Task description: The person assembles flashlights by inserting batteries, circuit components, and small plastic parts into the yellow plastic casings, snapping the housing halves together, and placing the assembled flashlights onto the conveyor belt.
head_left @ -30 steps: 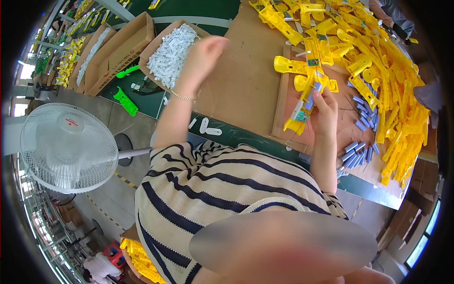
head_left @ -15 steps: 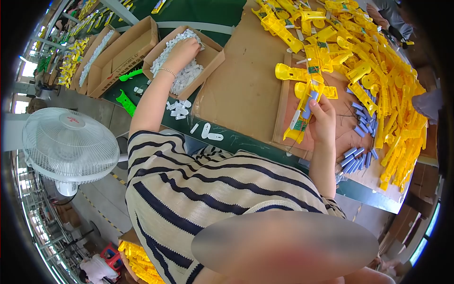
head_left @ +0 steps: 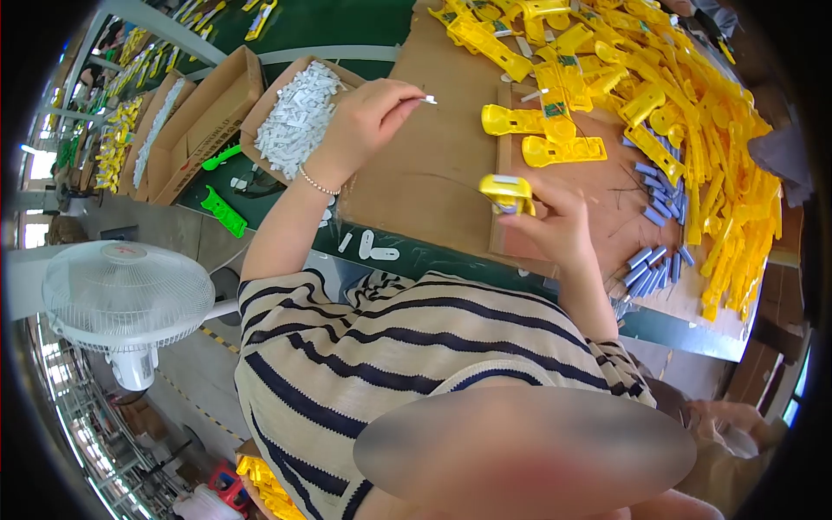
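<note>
White piece: at the fingertips of the left hand, too small to make out its form, its pinched end covered.
Yellow part: at the right hand, seen nearly end-on, its length hidden, partly covered by the fingers.
White-filled carton: just beside the left hand, one side hidden by hand and wrist.
Yellow pile: beyond the right hand, cut off at the top edge.
Yellow-filled box: well behind the left hand, cut off below.
Face: behind both hands, blurred.
</note>
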